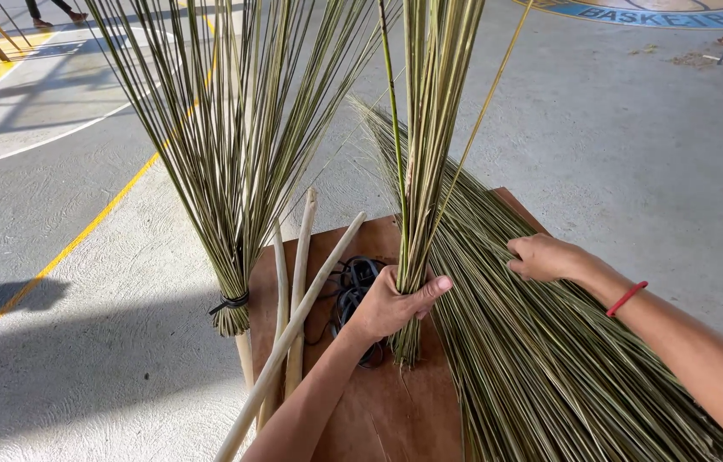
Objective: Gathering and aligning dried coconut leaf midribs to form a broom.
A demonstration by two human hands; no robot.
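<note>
Brown worktop [396,419] on a grey concrete court floor [635,154] with yellow and white painted lines. Left hand [391,304], fingers clenched around an upright bundle of green stalks [421,171] near the worktop's middle. Right hand [545,257], fingers curled into the loose stalk pile [541,359] along the right edge. Pale sticks [293,299], black bands [353,287] and a tied bundle [233,171] crowd the left edge.

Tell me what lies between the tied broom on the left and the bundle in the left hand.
In the head view, three pale wooden sticks lean between the tied broom and the bundle in the left hand, with black bands beside them.
</note>
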